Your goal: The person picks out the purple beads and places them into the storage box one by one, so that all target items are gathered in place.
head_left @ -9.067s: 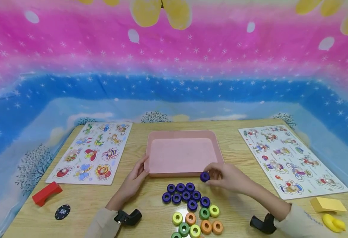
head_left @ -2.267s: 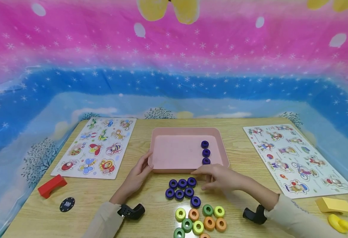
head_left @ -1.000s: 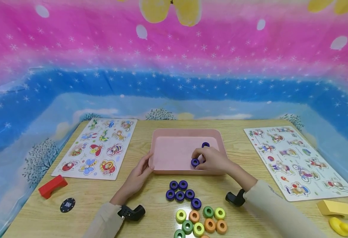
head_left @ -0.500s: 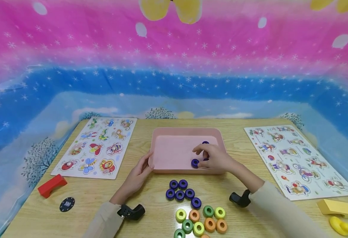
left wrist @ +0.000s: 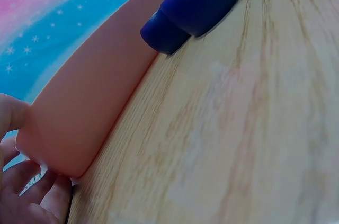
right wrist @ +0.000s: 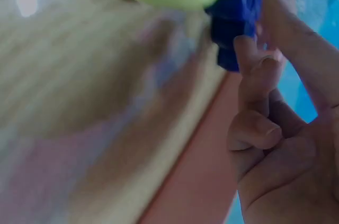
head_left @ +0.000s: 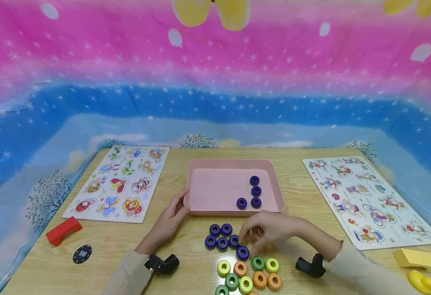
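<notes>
A pink tray (head_left: 215, 212) lies on the table with several dark purple-blue rings inside: a column at its right side and one ring (head_left: 242, 203) left of the lowest. My left hand (head_left: 172, 212) holds the tray's near left corner; in the left wrist view the thumb is at the rim and the fingers are by the lower corner. My right hand (head_left: 272, 230) is in front of the tray, fingers bent and spread from the thumb, right beside a dark ring (head_left: 242, 253) on the table. More dark rings (head_left: 222, 243) lie to its left.
Yellow, green and orange rings (head_left: 259, 280) lie at the near edge. Picture boards (head_left: 117, 184) (head_left: 370, 200) flank the tray. A red block (head_left: 64, 231) and black chip (head_left: 82, 254) lie left; a yellow block (head_left: 416, 259) and yellow duck (head_left: 423, 282) lie right.
My right hand has set a dark ring down in the tray, let go, and come back toward the rings on the table. The column in the tray grew earlier. The left hand stays at the tray.
</notes>
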Available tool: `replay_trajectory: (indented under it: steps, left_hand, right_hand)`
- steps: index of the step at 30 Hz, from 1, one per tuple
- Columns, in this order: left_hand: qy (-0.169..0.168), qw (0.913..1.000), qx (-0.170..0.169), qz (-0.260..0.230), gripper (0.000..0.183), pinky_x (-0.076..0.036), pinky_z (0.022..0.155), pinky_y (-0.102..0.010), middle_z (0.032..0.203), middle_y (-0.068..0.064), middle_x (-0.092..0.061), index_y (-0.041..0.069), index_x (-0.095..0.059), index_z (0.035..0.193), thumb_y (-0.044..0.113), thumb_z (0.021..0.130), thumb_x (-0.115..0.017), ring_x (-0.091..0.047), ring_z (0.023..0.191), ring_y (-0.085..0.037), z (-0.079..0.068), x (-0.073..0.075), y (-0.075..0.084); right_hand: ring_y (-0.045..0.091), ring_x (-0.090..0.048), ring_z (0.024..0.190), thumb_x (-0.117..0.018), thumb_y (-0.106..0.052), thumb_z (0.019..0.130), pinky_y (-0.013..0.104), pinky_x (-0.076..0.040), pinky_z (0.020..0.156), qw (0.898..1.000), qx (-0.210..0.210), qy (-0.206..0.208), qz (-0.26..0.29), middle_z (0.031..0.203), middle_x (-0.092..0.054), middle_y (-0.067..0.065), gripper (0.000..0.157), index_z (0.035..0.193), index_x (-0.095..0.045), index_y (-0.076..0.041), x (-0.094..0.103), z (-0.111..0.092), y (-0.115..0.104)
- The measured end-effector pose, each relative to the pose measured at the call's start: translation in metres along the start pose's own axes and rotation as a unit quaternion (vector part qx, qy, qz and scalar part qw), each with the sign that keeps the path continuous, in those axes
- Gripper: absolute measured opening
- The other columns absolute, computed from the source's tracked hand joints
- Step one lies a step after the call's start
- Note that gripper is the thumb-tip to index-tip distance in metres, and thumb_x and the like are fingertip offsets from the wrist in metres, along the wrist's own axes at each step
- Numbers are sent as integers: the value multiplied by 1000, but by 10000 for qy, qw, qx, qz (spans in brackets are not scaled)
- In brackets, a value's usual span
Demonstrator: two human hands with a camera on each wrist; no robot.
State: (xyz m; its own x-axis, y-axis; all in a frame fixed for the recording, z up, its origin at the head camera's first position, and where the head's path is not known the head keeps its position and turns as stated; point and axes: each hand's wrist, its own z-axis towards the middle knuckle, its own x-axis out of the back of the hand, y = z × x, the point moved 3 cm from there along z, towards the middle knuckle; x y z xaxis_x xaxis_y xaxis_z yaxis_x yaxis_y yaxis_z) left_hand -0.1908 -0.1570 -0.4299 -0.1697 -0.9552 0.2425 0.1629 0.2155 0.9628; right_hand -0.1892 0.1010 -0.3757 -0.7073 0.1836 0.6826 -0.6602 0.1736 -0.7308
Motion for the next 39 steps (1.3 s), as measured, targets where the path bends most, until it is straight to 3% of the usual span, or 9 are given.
replay_trajectory:
  steps: [13,20,24,29,34,39]
  left_hand:
    - [69,9998,2,184,45,-21,97,-26,138,0,-16,13,-26,132,15,89,-41,-19,122,-12,0,-1,2]
    - [50,9999,33,158,45,-20,98,-27,138,-2,-16,13,-26,132,14,90,-41,-18,123,-14,-1,-1,6]
    - [39,9998,0,169,45,-21,97,-28,138,-4,-17,12,-26,132,14,89,-41,-18,123,-15,-2,-1,7]
    - [65,9998,-117,151,46,-21,97,-30,138,-5,-18,11,-27,132,14,89,-42,-19,123,-16,-1,0,4]
    - [84,9996,-204,181,46,-20,97,-31,137,-7,-18,10,-27,132,15,89,-43,-20,122,-18,-1,1,4]
    - [60,9998,-163,118,46,-20,97,-26,138,-5,-18,10,-26,132,13,89,-42,-20,122,-16,0,0,3]
  right_hand:
    - [-3,-44,62,-64,-26,73,12,-41,52,9984,64,-186,-531,87,-56,-15,29,101,-61,-20,-15,8,5]
    - [-3,-44,62,-64,-27,73,13,-42,52,9989,-28,-72,-455,85,-57,-15,27,99,-61,-21,-11,4,5]
    - [-1,-44,60,-63,-26,74,15,-43,51,9995,-39,114,-301,87,-57,-13,28,101,-61,-18,0,-1,1]
    - [3,-44,57,-61,-23,76,17,-41,47,9973,68,603,-404,85,-57,-10,28,103,-59,-15,29,-4,-4]
    - [8,-44,59,-61,-25,77,21,-40,47,9878,-628,1278,-628,83,-56,-9,30,105,-59,-15,59,-2,9]
    - [11,-47,65,-62,-21,76,23,-41,51,9749,-1194,1682,-843,87,-57,-5,33,107,-58,-10,71,7,37]
